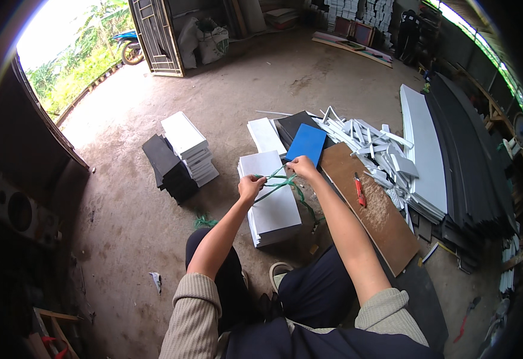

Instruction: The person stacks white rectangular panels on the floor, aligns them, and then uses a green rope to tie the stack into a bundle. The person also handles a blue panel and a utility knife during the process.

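Observation:
A stack of white rectangular sheets (276, 209) lies on the floor in front of my knees. Green plastic twine (285, 180) crosses over its top and hangs down the right side. My left hand (252, 186) is closed in a pinch on the twine above the stack's left edge. Over the right edge, my right hand (303, 167) pinches another part of the same twine, with a short stretch running between the hands. A blue rectangular sheet (307, 143) lies just beyond my right hand. More green twine (204, 222) lies tangled beside my left knee.
To the left stand a white stack (185, 136) and a black stack (169, 170). On the right, a red utility knife (359, 190) lies on a brown board (387, 230) with shavings. Behind it are white offcuts (366, 143) and long sheets (426, 155). A person (407, 36) is far right.

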A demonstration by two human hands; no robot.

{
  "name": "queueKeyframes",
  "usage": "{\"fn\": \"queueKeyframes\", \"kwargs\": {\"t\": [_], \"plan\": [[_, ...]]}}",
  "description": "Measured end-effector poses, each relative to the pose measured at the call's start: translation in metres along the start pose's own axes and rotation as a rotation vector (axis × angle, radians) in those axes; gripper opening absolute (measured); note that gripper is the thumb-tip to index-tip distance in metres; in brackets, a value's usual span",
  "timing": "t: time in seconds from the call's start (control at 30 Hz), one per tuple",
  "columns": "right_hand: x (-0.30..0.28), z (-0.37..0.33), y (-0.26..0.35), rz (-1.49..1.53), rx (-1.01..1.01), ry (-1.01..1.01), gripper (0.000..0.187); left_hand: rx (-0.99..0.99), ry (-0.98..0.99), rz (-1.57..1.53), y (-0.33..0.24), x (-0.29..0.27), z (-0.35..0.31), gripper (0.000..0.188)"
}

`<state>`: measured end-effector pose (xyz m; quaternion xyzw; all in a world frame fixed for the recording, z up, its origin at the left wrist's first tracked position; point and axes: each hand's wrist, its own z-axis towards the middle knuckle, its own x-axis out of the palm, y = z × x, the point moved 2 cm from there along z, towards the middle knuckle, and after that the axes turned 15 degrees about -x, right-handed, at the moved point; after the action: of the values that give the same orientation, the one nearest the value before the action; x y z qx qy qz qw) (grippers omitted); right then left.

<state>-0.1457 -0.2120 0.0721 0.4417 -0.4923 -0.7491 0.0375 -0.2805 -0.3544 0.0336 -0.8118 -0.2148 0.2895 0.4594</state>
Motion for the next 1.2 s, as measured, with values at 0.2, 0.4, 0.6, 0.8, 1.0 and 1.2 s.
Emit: {"fn": "queueKeyframes", "kwargs": {"t": [0.2, 0.4, 0.6, 0.8, 1.0, 1.2], "plan": [[-0.097, -0.025, -0.007, 1.021, 0.234, -0.245, 0.023, 0.019, 0.009, 0.056, -0.003, -0.006, -0.012, 0.020], [-0.173, -0.046, -0.039, 0.823, 0.117, -0.687, 0.031, 0.050, 0.058, -0.029, 0.008, -0.018, 0.005, 0.017], [-0.213, -0.072, -0.096, 0.115, 0.294, -1.210, 0.038, 0.077, 0.140, -0.024, 0.003, -0.018, 0.005, 0.016], [-0.222, -0.090, -0.092, -0.057, 0.217, -1.410, 0.038, 0.001, 0.168, -0.082, 0.001, -0.019, 0.003, 0.017], [-0.178, -0.053, -0.086, -0.696, 0.212, -0.704, 0.045, -0.053, 0.196, -0.215, -0.002, -0.007, 0.009, 0.016], [-0.012, -0.020, 0.017, -0.559, -0.464, 0.138, 0.061, -0.101, 0.214, -0.314, 0.005, -0.017, 0.010, 0.015]]}}
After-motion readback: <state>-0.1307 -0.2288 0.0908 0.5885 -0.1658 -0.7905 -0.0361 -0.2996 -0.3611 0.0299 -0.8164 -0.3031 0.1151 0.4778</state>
